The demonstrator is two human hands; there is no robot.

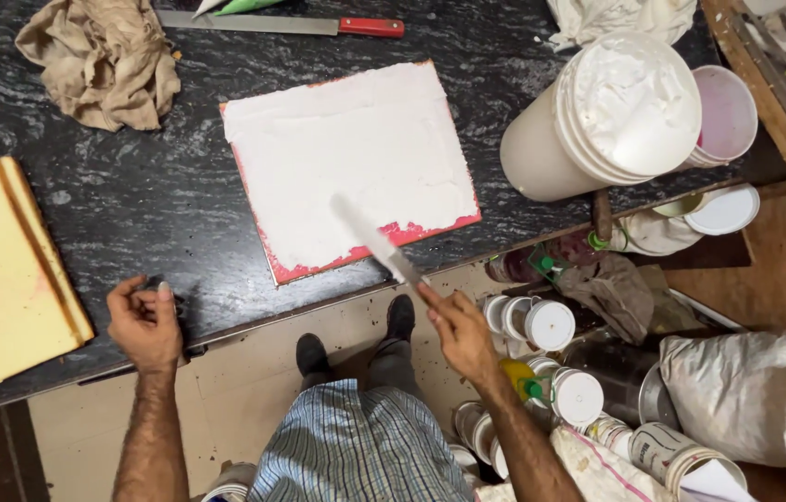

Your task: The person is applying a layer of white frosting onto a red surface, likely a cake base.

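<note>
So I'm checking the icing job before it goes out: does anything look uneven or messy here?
Yes. The white cream on the square cake stops short of its near edge and left side, leaving a ragged pink strip bare. The right hand holds a cream-smeared palette knife over that edge. The big cream bucket lies tipped on its side.

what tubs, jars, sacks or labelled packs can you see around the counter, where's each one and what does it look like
Cream bucket: right end of the counter, tilted, round, off-white, full of white cream.
Pink tub: behind the bucket, round, pink inside.
White-lidded jars: below the counter edge beside the right hand, round and small.
Labelled can: lower right, cylindrical, pale printed wrap.
Sacks: far right on the floor, bulging, grey-white.
No signs or screens.
</note>
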